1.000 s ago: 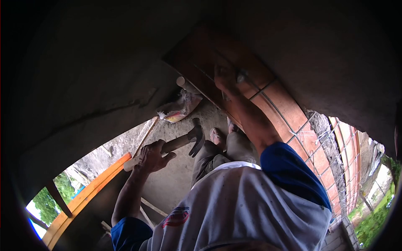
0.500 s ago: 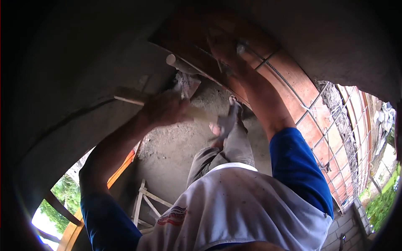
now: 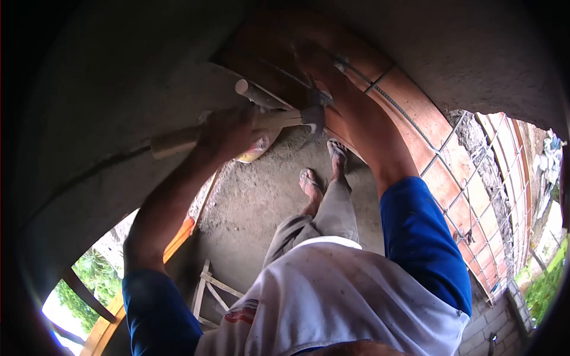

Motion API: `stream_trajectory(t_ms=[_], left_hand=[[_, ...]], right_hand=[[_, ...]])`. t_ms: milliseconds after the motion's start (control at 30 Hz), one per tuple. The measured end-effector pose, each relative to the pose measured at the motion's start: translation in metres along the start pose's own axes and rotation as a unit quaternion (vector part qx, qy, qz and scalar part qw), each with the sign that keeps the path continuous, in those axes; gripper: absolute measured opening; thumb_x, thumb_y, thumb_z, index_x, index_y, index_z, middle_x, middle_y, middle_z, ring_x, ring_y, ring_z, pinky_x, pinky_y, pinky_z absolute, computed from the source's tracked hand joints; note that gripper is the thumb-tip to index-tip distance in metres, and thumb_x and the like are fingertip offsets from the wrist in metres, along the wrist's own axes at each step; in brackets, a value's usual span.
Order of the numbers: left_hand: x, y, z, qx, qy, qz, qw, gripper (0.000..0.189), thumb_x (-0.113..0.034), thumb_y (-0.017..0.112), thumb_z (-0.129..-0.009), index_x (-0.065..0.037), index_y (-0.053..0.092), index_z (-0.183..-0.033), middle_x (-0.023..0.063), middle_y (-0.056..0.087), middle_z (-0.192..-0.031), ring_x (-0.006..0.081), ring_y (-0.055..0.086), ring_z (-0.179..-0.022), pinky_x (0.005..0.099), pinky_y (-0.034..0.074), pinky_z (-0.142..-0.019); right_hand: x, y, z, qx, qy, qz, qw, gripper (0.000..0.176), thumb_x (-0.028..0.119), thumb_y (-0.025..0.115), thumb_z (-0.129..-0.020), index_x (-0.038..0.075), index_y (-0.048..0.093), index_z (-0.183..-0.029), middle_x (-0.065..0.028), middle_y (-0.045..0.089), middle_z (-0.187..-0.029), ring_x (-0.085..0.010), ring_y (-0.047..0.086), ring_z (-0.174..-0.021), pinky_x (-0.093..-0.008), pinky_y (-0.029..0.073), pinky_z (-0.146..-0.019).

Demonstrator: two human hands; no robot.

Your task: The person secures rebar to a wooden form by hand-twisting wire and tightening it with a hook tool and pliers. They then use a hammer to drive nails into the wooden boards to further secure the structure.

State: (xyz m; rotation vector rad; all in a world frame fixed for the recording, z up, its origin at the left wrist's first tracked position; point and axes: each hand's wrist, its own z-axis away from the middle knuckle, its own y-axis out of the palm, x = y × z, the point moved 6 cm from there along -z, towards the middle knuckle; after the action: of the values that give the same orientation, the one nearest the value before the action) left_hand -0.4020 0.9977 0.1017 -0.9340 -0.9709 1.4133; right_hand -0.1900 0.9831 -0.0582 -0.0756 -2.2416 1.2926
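Note:
A claw hammer (image 3: 279,120) with a wooden handle is in my left hand (image 3: 228,132), which is wrapped round the handle. Its dark metal head is up close to the panel, just below my right hand. My right hand (image 3: 313,59) is up in shadow against the reddish-brown panel (image 3: 409,110), beside the steel bars (image 3: 395,102) crossing it. The fingers look closed, with a thin dark piece pointing toward the hammer head; what it is cannot be made out.
A rounded pale post end (image 3: 242,86) and a bag (image 3: 252,153) are beyond my left hand. A wooden frame (image 3: 208,291) stands on the concrete floor (image 3: 237,204) at lower left. The bar grid continues along the right, near a block wall (image 3: 496,326). My feet are in sandals below.
My left hand has swung the hammer up and forward, bringing its head from above my feet to the panel near my right hand. My right hand has stayed nearly in place.

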Motion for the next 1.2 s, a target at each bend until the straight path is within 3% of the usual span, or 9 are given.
stream_trajectory(t_ms=[100, 233, 367, 467, 600, 700, 900, 1033, 1200], left_hand=[[-0.017, -0.002, 0.017, -0.043, 0.046, 0.070, 0.996, 0.044, -0.049, 0.067, -0.081, -0.007, 0.059, -0.088, 0.0102, 0.059, -0.066, 0.0281, 0.063, -0.061, 0.0433, 0.054, -0.064], [-0.041, 0.002, 0.037, -0.069, 0.220, 0.030, 0.973, 0.044, -0.051, 0.068, -0.077, -0.009, 0.060, -0.088, 0.0112, 0.059, -0.073, 0.0275, 0.063, -0.068, 0.0419, 0.052, -0.061], [0.016, 0.017, -0.002, 0.033, -0.041, 0.039, 0.998, 0.046, -0.051, 0.064, -0.081, -0.007, 0.065, -0.095, 0.0118, 0.065, -0.074, 0.0285, 0.066, -0.068, 0.0443, 0.054, -0.062], [0.004, 0.008, 0.005, 0.061, -0.036, 0.039, 0.997, 0.050, -0.050, 0.071, -0.076, -0.005, 0.061, -0.098, 0.0154, 0.065, -0.081, 0.0319, 0.066, -0.075, 0.0450, 0.052, -0.067], [0.000, 0.018, 0.015, 0.031, 0.111, 0.008, 0.993, 0.052, -0.051, 0.071, -0.076, -0.006, 0.060, -0.099, 0.0154, 0.065, -0.082, 0.0317, 0.066, -0.078, 0.0457, 0.052, -0.068], [0.032, 0.004, -0.003, -0.006, -0.051, -0.001, 0.999, 0.044, -0.047, 0.068, -0.079, -0.006, 0.061, -0.093, 0.0136, 0.064, -0.079, 0.0303, 0.066, -0.079, 0.0447, 0.053, -0.067], [0.006, -0.004, 0.002, 0.078, 0.049, 0.005, 0.996, 0.047, -0.049, 0.067, -0.080, -0.006, 0.060, -0.098, 0.0146, 0.065, -0.079, 0.0315, 0.066, -0.076, 0.0455, 0.053, -0.068], [0.029, 0.001, -0.008, 0.019, -0.060, 0.050, 0.997, 0.049, -0.050, 0.067, -0.081, -0.005, 0.059, -0.100, 0.0157, 0.066, -0.083, 0.0315, 0.067, -0.081, 0.0456, 0.052, -0.072], [-0.004, 0.026, 0.053, 0.047, -0.084, 0.147, 0.984, 0.053, -0.050, 0.065, -0.083, -0.001, 0.059, -0.104, 0.0193, 0.066, -0.090, 0.0356, 0.066, -0.085, 0.0473, 0.051, -0.076]], right_hand=[[0.005, -0.014, -0.010, 0.186, 0.140, -0.214, 0.949, 0.029, 0.023, 0.049, -0.094, 0.004, 0.052, -0.115, -0.0147, 0.066, -0.085, -0.0294, 0.065, -0.076, -0.0408, 0.052, -0.067], [-0.006, 0.007, -0.014, 0.125, 0.009, 0.064, 0.990, 0.050, 0.020, 0.042, -0.094, 0.011, 0.035, -0.143, -0.0179, 0.063, -0.112, -0.0314, 0.064, -0.095, -0.0424, 0.053, -0.082], [-0.016, 0.034, -0.006, 0.048, -0.009, -0.042, 0.998, 0.060, 0.021, 0.043, -0.093, 0.012, 0.024, -0.149, -0.0217, 0.050, -0.133, -0.0307, 0.059, -0.112, -0.0416, 0.050, -0.093], [-0.003, 0.020, -0.013, -0.006, 0.023, 0.007, 1.000, 0.036, 0.015, 0.045, -0.094, 0.004, 0.049, -0.128, -0.0151, 0.066, -0.092, -0.0301, 0.065, -0.084, -0.0416, 0.054, -0.071], [0.005, -0.005, -0.022, 0.216, 0.164, -0.155, 0.950, 0.049, 0.020, 0.046, -0.093, 0.009, 0.040, -0.140, -0.0184, 0.061, -0.115, -0.0259, 0.065, -0.094, -0.0414, 0.055, -0.081], [0.008, -0.006, -0.020, 0.112, 0.069, -0.061, 0.989, 0.037, 0.024, 0.047, -0.095, 0.007, 0.050, -0.129, -0.0148, 0.065, -0.107, -0.0240, 0.066, -0.088, -0.0395, 0.055, -0.079], [-0.010, 0.055, -0.006, -0.009, -0.164, 0.276, 0.947, 0.033, 0.025, 0.048, -0.095, 0.009, 0.057, -0.123, -0.0137, 0.066, -0.106, -0.0257, 0.066, -0.091, -0.0406, 0.054, -0.081], [0.010, -0.014, -0.017, 0.073, 0.105, -0.078, 0.989, 0.035, 0.026, 0.048, -0.094, 0.013, 0.056, -0.126, -0.0141, 0.065, -0.107, -0.0301, 0.065, -0.095, -0.0416, 0.054, -0.082], [0.007, 0.007, -0.019, 0.135, 0.188, -0.045, 0.972, 0.040, 0.036, 0.041, -0.096, 0.016, 0.052, -0.130, -0.0143, 0.066, -0.111, -0.0299, 0.066, -0.096, -0.0447, 0.053, -0.085]])
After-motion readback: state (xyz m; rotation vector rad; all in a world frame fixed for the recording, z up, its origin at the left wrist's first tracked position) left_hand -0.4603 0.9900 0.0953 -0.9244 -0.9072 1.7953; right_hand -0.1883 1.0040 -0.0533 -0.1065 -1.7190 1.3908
